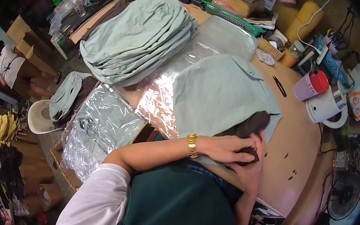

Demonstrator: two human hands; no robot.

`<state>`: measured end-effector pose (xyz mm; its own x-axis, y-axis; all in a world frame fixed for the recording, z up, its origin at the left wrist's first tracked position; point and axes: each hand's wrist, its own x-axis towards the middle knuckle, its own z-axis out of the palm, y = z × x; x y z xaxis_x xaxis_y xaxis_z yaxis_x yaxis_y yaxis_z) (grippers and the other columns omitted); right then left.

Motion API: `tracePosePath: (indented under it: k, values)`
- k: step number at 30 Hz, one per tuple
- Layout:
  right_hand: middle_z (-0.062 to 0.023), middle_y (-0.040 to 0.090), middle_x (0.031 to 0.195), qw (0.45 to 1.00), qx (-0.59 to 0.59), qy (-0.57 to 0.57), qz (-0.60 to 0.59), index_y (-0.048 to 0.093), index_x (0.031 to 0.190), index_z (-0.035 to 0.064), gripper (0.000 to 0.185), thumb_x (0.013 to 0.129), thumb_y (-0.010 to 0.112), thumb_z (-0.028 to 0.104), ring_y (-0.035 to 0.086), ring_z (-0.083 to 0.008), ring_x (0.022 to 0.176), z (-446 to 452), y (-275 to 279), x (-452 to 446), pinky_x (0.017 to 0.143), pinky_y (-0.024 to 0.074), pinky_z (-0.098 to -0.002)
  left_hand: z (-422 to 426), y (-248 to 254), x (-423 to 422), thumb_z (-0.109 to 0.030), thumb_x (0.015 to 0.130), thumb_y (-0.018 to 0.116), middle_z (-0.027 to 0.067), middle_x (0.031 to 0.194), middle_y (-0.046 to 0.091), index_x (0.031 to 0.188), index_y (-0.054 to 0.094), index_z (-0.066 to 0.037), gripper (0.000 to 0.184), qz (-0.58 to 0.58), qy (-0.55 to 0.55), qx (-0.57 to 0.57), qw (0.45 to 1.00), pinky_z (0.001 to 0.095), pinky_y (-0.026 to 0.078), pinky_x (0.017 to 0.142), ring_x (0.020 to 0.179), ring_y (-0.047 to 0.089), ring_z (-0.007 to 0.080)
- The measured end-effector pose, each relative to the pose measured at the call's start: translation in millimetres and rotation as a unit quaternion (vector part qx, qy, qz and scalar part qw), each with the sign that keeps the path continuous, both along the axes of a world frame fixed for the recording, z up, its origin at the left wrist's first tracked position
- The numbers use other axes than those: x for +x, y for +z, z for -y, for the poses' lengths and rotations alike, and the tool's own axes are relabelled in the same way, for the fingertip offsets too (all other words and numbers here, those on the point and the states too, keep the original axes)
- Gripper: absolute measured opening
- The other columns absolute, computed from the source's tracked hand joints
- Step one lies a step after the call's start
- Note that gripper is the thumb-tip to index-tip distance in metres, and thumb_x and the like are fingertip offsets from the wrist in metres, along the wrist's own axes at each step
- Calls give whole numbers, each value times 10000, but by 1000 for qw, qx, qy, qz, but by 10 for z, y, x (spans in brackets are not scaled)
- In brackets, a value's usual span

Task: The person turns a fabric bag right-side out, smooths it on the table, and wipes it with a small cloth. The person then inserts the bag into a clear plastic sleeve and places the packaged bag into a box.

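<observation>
A pale green garment (219,94) lies spread on the table in front of me, with a dark brown cloth part (254,124) at its near right edge. My left hand (231,149), a gold band at its wrist, reaches across to the right, its fingers closed on the brown cloth. Just below it, my right hand (250,175) is closed on the same cloth, partly hidden by the left. Black thread snips (280,86) rest on the table beyond the hands. Clear plastic bags (159,97) lie flat beside and behind the garment.
A tall pile of pale green garments (137,40) stands at the back left, with plastic-bagged garments (106,120) nearer. At right are a pink basket (305,87), a white kettle (326,109) and a fan (345,193). A person (11,66) stands beyond a white chair (39,117).
</observation>
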<state>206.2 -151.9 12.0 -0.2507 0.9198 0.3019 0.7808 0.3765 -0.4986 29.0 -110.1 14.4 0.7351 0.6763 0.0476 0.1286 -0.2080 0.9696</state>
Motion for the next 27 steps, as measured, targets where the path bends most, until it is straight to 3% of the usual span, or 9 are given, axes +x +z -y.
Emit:
tracePosePath:
  k: [2,3,4,6,7,11,15,23,27]
  values:
    - [-171,559,1246,969,-138,46,-200,593,1098,19,531,629,836,84,537,-322,1175,-27,-152,168,992,425,-414,18,181,-164,-302,992,508,157,857,615,1172,514,-32,325,22,-25,47,998,370,472,684,750,606,254]
    - [-130,626,972,964,-117,-1,-237,582,838,1,320,644,823,80,605,-311,965,-1,-176,152,844,473,-400,16,307,-231,-277,977,529,145,821,607,1138,510,-34,291,35,67,-68,995,371,471,670,747,606,250]
    - [-130,626,972,965,-114,-10,-236,582,838,1,320,644,823,80,605,-311,965,15,-255,160,844,473,-400,-6,391,-292,-251,963,551,134,785,599,1104,507,-37,260,45,155,-182,970,373,470,655,744,605,246]
    - [-126,594,897,988,-46,-21,-144,533,781,5,286,671,792,55,583,-312,860,57,-434,190,765,460,-394,-113,188,-396,-206,910,614,118,774,582,1020,492,-39,235,-89,262,95,956,384,472,655,734,602,261]
    - [-129,574,868,987,-16,-16,-159,535,759,5,248,683,769,36,569,-314,810,61,-448,161,735,451,-388,-111,25,-428,-241,824,728,140,839,564,1016,455,-44,388,-119,242,153,951,388,472,661,739,597,280]
    - [-125,580,871,982,-26,-29,-185,539,752,10,233,692,763,40,576,-310,819,66,-440,147,744,453,-389,35,-366,-432,-369,701,843,157,943,529,1083,390,-41,677,-211,271,176,923,398,473,690,786,584,300]
    - [-123,583,870,980,-32,-42,-192,554,751,14,218,693,762,43,577,-306,826,88,-436,132,744,452,-387,80,-354,-470,-370,706,841,140,940,537,1096,420,-37,663,-160,310,143,926,399,484,703,798,586,304]
    - [-123,588,878,984,-15,-31,-174,557,758,14,221,689,764,46,573,-306,819,66,-455,157,741,450,-392,-355,-370,-148,-388,785,763,145,1011,565,1331,456,-68,703,-137,274,209,929,401,501,725,830,614,301]
    - [-123,579,862,985,-17,-38,-170,554,778,16,233,689,763,65,568,-318,829,61,-455,164,763,437,-401,-553,-468,-24,-329,798,751,139,1019,584,1261,542,-68,571,-172,267,239,917,402,504,735,849,620,299]
